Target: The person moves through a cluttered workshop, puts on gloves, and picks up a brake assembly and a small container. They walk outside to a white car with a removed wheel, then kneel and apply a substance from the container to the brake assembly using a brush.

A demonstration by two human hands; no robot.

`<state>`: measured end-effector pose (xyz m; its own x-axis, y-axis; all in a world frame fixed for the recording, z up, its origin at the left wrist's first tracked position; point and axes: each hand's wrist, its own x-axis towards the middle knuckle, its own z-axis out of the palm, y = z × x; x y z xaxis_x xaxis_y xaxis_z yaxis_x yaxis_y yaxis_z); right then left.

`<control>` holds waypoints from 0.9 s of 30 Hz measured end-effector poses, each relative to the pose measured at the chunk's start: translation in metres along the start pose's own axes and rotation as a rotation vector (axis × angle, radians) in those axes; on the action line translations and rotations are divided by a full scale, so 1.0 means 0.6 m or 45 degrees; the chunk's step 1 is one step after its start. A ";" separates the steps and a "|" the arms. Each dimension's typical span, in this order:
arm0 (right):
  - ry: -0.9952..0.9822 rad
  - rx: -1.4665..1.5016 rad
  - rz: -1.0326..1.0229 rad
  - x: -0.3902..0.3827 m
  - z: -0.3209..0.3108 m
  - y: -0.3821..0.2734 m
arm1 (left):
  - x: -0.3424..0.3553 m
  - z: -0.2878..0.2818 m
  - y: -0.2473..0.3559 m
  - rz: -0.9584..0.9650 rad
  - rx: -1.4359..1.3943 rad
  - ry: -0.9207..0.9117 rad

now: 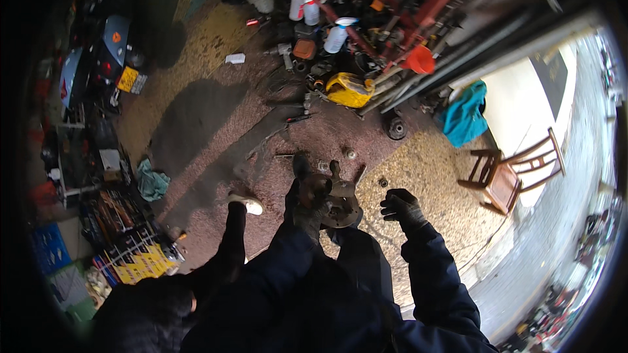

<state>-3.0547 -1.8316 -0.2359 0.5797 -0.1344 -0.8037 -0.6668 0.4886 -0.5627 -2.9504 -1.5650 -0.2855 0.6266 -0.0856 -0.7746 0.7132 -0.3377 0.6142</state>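
Two gloved hands work at frame centre: the left hand [307,212] is clamped around a rusty wheel hub [335,197] over the floor [216,111], so it likely needs steady support, while the right hand [400,208] hovers half-curled, empty, just beside.

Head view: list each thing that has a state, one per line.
Left hand: gloved, gripping the rusty hub.
Rusty hub: held up off the floor.
Right hand: gloved, empty, fingers curled.
Wooden chair: upright, unoccupied.
Spray bottles: standing upright.
Yellow jug: lying on its side.
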 end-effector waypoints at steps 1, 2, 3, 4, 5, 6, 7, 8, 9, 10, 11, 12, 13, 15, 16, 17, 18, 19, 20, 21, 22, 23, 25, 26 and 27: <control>0.003 -0.050 0.014 0.042 0.018 -0.022 | 0.002 -0.005 0.011 -0.020 -0.137 0.069; 0.005 -0.058 0.060 0.088 0.037 -0.041 | 0.011 -0.011 0.021 -0.042 -0.195 0.083; 0.009 -0.098 0.073 0.139 0.058 -0.057 | 0.025 -0.018 0.026 -0.057 -0.248 0.093; 0.018 -0.139 0.105 0.191 0.081 -0.066 | 0.045 -0.026 0.026 -0.060 -0.291 0.094; 0.028 -0.165 0.146 0.244 0.102 -0.071 | 0.068 -0.034 0.020 -0.053 -0.322 0.090; 0.030 -0.253 0.183 0.303 0.125 -0.073 | 0.093 -0.042 0.010 -0.037 -0.341 0.088; 0.065 -0.333 0.221 0.366 0.148 -0.070 | 0.118 -0.050 -0.004 -0.025 -0.354 0.089; 0.060 -0.458 0.202 0.428 0.170 -0.064 | 0.143 -0.058 -0.020 -0.012 -0.354 0.093; 0.066 -0.589 0.201 0.491 0.190 -0.057 | 0.167 -0.067 -0.037 -0.001 -0.426 0.144; 0.031 -0.697 0.125 0.553 0.211 -0.047 | 0.192 -0.078 -0.052 0.052 -0.296 0.109; -0.017 -0.755 0.088 0.613 0.230 -0.037 | 0.219 -0.091 -0.065 0.094 -0.226 0.115; -0.120 -1.247 -0.383 0.680 0.252 -0.031 | 0.245 -0.104 -0.075 0.142 -0.102 0.104; -0.155 -1.529 -0.504 0.734 0.269 -0.022 | 0.271 -0.117 -0.081 0.190 0.025 0.092; -0.151 -1.526 -0.277 0.834 0.302 -0.009 | 0.315 -0.142 -0.082 0.246 0.271 0.070; -0.148 -1.588 -0.287 0.882 0.324 0.001 | 0.332 -0.152 -0.078 0.256 0.139 0.113; -0.182 -1.629 -0.342 0.925 0.344 0.011 | 0.345 -0.161 -0.072 0.221 -0.001 0.171; -0.175 -1.736 -0.406 0.969 0.365 0.022 | 0.355 -0.169 -0.068 0.237 -0.029 0.209; -0.185 -1.825 -0.481 1.010 0.388 0.036 | 0.362 -0.177 -0.064 0.173 -0.077 0.247; -0.205 -1.882 -0.611 1.048 0.405 0.047 | 0.367 -0.183 -0.062 0.169 -0.010 0.263; -0.209 -2.026 -0.623 1.083 0.418 0.058 | 0.371 -0.188 -0.063 0.132 0.081 0.299; -0.202 -2.020 -0.750 1.116 0.431 0.075 | 0.373 -0.191 -0.066 0.089 0.138 0.293; -0.159 -2.076 -0.776 1.147 0.440 0.091 | 0.374 -0.193 -0.070 0.249 0.406 0.371; -0.109 -2.305 -0.760 1.205 0.455 0.121 | 0.375 -0.194 -0.083 0.466 0.899 0.578; -0.166 -2.333 -0.649 1.226 0.453 0.129 | 0.374 -0.192 -0.091 0.458 0.938 0.560; -0.170 -2.418 -0.749 1.242 0.458 0.145 | 0.374 -0.191 -0.098 0.472 0.986 0.543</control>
<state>-2.5521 -1.6525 -0.8305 0.8388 0.1899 -0.5102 0.0830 -0.9708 -0.2250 -2.8160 -1.4570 -0.4781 0.9412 -0.0147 -0.3375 0.1369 -0.8968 0.4208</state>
